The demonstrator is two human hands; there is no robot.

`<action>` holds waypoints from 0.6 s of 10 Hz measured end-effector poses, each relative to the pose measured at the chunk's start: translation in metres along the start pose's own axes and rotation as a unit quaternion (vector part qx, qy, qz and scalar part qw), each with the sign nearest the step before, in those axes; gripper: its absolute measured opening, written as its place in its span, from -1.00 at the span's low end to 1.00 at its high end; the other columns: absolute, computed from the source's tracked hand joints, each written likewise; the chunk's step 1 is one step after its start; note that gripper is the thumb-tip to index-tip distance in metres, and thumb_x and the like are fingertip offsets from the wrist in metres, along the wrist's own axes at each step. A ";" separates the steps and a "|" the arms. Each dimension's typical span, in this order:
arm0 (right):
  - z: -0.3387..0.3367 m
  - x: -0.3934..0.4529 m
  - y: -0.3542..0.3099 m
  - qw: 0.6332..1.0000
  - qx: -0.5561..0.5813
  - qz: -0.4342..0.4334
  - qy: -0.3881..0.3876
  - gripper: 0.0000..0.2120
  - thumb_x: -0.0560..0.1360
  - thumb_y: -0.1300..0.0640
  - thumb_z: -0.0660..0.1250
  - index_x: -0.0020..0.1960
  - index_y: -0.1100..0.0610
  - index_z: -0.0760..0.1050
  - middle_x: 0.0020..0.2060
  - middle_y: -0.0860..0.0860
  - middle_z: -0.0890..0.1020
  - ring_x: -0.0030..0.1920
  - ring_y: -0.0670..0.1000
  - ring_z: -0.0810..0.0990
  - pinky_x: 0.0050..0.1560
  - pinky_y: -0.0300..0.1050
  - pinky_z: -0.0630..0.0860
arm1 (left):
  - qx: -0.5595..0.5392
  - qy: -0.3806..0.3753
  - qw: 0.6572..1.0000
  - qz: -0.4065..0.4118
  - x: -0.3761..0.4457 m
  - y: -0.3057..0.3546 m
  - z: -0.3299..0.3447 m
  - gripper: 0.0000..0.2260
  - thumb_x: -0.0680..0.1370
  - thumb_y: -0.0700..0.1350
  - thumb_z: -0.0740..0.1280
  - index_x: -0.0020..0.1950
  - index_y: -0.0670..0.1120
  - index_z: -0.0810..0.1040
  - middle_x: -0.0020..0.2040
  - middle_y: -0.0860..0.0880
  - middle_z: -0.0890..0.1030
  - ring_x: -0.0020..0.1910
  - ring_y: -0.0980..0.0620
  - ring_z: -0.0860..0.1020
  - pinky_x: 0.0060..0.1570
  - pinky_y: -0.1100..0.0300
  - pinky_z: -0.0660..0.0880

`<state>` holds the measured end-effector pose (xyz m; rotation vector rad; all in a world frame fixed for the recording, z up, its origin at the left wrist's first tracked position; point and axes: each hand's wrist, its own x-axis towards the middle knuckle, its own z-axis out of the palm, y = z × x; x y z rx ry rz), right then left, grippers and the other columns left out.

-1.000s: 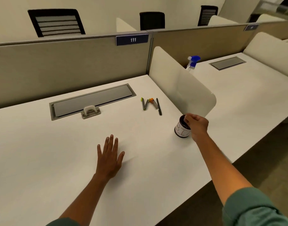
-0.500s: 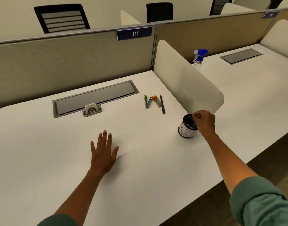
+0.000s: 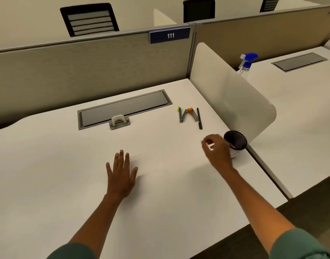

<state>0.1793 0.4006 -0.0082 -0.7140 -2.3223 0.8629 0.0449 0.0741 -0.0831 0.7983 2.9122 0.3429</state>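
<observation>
- The white worktop [image 3: 48,165] of a numbered office booth is seen from above, with both forearms stretched across it.
- A curved white divider [image 3: 225,94] closes the booth on the right; the blue head of a spray bottle [image 3: 247,61] is seen behind it.
- The left hand [image 3: 121,174] is laid flat on the worktop, palm down and fingers spread, well apart from everything else. It is best kept there as a brace.
- The right hand [image 3: 217,153] is held just above the worktop beside the cup, fingers curled and pressed together at the tips. The picture is blurred here.
- A black mesh pen cup [image 3: 237,141] is stood upright against the foot of the divider, partly hidden by the right hand. Its contents cannot be made out.
- A row of pens [image 3: 190,116] and markers is laid out on the worktop beyond the right hand, apart from the cup.
- A small white item [image 3: 210,146] appears to be pinched between the right thumb and fingers. What it is cannot be told.
- The item is judged to be bound for the row. It should be carried low and set down beside the last pen without the others being nudged, and the pinch should be loosened only once the item is resting on the worktop.
</observation>
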 end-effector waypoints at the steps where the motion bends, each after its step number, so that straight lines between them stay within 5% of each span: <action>1: 0.038 -0.030 0.007 0.990 -0.051 0.032 -0.131 -0.64 0.51 0.04 0.37 0.26 0.13 0.49 0.21 0.06 0.56 0.21 0.05 0.52 0.24 -0.01 0.47 | 0.006 0.004 1.000 -0.013 -0.009 -0.016 -0.003 -0.29 0.57 0.27 -0.26 0.57 -0.14 0.09 0.59 -0.12 -0.01 0.57 -0.09 -0.03 0.45 -0.28 0.02; 2: 0.065 -0.052 0.011 0.959 -0.134 0.072 -0.238 -0.34 0.56 -0.17 0.23 0.53 0.13 0.14 0.54 0.07 0.17 0.54 0.07 0.09 0.51 0.01 0.09 | 0.011 0.000 0.999 -0.033 -0.019 -0.029 -0.008 -0.28 0.57 0.27 -0.26 0.57 -0.15 0.10 0.59 -0.12 0.01 0.57 -0.09 -0.01 0.44 -0.28 0.03; 3: 0.086 -0.067 0.007 0.930 -0.221 0.072 -0.285 -0.23 0.55 -0.31 0.06 0.58 0.09 -0.08 0.58 0.06 -0.08 0.57 0.09 -0.14 0.53 0.13 -0.12 | 0.009 -0.003 0.999 -0.051 -0.031 -0.044 -0.009 -0.31 0.56 0.24 -0.19 0.57 -0.14 0.07 0.60 -0.10 -0.04 0.58 -0.06 -0.07 0.46 -0.27 -0.02; 6: 0.140 -0.103 -0.034 0.909 -0.281 0.060 -0.303 -0.15 0.49 -0.44 -0.10 0.57 0.05 -0.19 0.55 0.12 -0.27 0.55 0.15 -0.28 0.49 0.28 -0.24 | -0.010 0.007 0.996 -0.087 -0.069 -0.088 -0.008 -0.33 0.57 0.23 -0.16 0.57 -0.13 0.05 0.60 -0.08 -0.05 0.57 -0.04 -0.08 0.47 -0.26 -0.03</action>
